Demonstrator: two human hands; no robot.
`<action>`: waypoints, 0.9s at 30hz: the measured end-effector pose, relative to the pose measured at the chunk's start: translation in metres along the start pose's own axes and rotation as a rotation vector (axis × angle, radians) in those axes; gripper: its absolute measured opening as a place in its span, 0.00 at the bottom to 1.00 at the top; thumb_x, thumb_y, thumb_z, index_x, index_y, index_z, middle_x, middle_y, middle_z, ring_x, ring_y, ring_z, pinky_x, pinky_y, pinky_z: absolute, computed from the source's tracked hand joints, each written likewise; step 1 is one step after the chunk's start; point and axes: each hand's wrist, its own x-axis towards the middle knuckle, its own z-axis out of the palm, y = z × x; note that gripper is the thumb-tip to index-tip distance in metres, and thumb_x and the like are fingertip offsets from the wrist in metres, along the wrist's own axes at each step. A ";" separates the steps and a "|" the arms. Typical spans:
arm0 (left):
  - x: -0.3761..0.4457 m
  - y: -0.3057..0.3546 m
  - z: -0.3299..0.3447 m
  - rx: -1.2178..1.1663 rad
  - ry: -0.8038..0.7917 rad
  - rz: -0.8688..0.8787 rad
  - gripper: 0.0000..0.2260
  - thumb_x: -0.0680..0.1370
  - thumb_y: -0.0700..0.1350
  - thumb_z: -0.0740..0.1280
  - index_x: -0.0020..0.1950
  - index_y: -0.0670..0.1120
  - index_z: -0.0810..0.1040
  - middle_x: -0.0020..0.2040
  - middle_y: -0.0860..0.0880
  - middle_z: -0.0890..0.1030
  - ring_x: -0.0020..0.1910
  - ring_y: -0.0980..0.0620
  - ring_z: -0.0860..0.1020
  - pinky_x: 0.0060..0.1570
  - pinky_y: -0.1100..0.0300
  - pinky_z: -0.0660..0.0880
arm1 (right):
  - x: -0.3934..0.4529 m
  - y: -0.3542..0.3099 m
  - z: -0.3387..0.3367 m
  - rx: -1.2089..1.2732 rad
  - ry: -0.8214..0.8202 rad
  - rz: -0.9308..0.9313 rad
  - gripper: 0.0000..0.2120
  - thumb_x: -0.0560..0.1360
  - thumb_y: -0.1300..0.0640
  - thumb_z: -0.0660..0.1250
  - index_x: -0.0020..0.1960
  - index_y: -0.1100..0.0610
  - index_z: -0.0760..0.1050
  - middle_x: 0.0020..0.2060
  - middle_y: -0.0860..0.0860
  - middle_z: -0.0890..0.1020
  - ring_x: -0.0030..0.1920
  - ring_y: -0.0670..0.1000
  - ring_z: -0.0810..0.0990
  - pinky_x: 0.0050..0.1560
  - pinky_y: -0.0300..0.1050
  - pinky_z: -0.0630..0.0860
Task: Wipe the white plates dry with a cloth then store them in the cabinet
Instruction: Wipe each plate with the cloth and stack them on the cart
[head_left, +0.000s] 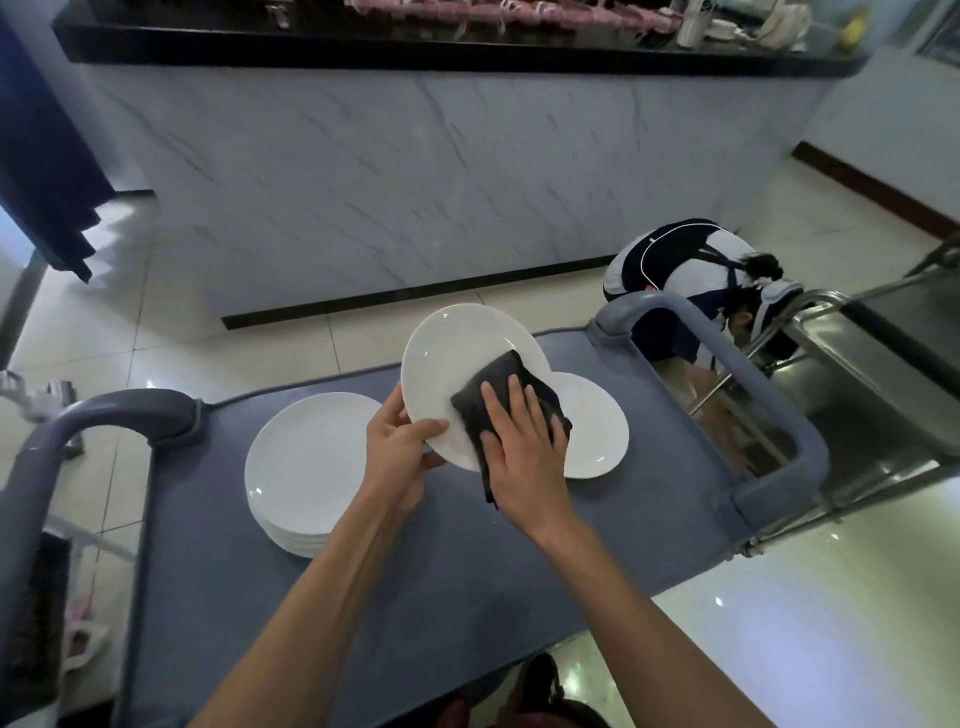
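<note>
Plate (457, 358), white and tilted, is gripped at its lower edge by the left hand (397, 449); the right hand (522, 447) presses a dark cloth (501, 389) flat-fingered against its face. Stacked plates (306, 467) lie just left of the hands.

dim indoor light | glare patches on floor (810, 639) | strong wide-angle bending at edges

Both my forearms are bare from the near edge of the view up to the wrists; no sleeve, cuff or glove shows on either. My left hand (397, 447) carries no ring, watch or band that I can see, and neither does my right hand (522, 444). Fingernails are short and unpainted. At the near edge, below my arms, a dark patch of clothing shows, too blurred to name.
</note>
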 end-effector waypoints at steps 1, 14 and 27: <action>0.000 0.001 -0.001 -0.004 0.010 -0.001 0.27 0.74 0.25 0.64 0.64 0.53 0.79 0.56 0.45 0.84 0.55 0.42 0.82 0.39 0.50 0.82 | -0.001 -0.002 0.001 0.009 -0.001 -0.003 0.30 0.79 0.42 0.38 0.81 0.41 0.49 0.81 0.47 0.48 0.81 0.49 0.43 0.78 0.58 0.46; 0.008 -0.003 -0.002 -0.002 0.041 -0.029 0.25 0.74 0.26 0.65 0.65 0.49 0.80 0.56 0.44 0.83 0.53 0.42 0.81 0.37 0.54 0.80 | 0.016 0.025 -0.002 0.005 0.077 -0.002 0.25 0.83 0.48 0.49 0.80 0.42 0.54 0.81 0.48 0.53 0.81 0.51 0.48 0.77 0.57 0.51; 0.014 0.013 -0.017 0.091 -0.072 -0.047 0.24 0.73 0.26 0.64 0.61 0.48 0.81 0.49 0.47 0.85 0.50 0.42 0.81 0.37 0.52 0.79 | 0.038 0.046 -0.008 0.180 0.292 -0.073 0.27 0.83 0.54 0.62 0.80 0.51 0.60 0.81 0.53 0.54 0.80 0.57 0.52 0.77 0.47 0.54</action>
